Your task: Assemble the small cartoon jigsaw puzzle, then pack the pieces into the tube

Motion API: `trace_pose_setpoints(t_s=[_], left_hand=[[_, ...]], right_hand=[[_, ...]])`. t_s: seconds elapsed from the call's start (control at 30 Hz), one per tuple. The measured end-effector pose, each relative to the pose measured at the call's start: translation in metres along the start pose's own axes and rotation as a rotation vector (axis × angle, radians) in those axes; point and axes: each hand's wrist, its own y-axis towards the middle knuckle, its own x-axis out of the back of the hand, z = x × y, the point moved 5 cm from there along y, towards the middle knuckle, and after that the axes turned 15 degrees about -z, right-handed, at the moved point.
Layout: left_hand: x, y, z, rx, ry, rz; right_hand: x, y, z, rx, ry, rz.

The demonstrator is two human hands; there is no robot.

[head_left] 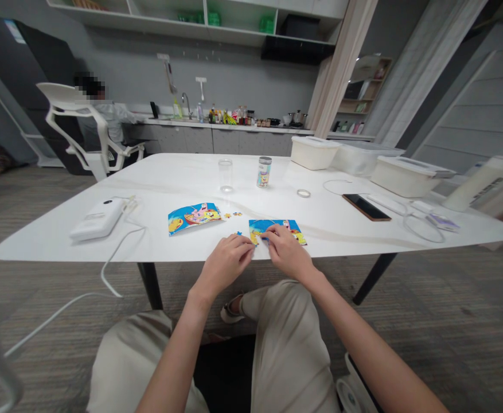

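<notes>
White surface (199, 246), busy toward the back and right. At left, white box-shaped device (98, 219) with cable (105, 275) running off the edge to the floor. Farther back, clear cup (225, 175), then jar (264, 172) with printed label and grey lid, both upright, apart from each other; small ring (303, 194) lying flat to the right of the jar. Back right, storage boxes (314, 154) in a row; in front of them, dark phone (366, 207) and thin white cords. Behind, co-worker (113, 120) on white chair (57, 109), turned away; bottles (242, 116) along the back wall. Closest to the work, slightly curled picture sheet (194, 217) to the left, just beyond the left hand (233, 255); loose pieces (236, 214) between sheet and puzzle (263, 225), plus a small blue piece (239, 233) right by the left fingers. Puzzle flat near the front edge, directly under the right hand (288, 248) and partly covered by it, left lower corner at the left fingertips. Both hands with fingers bent and drawn together, right fingertips down on the puzzle; too small to tell whether gripping a piece in either.
</notes>
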Motion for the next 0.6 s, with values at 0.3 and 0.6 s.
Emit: trace_pose_setpoints(t_s=[0.3,0.6], left_hand=[[0.0,0.0001,-0.0048,-0.044,0.075,0.003],[0.0012,0.0,-0.0071,-0.091,0.112,-0.032]], right_hand=[[0.0012,0.0002,0.0005,-0.006,0.005,0.001],[0.0029,0.0015,0.0026,0.011,-0.016,0.0]])
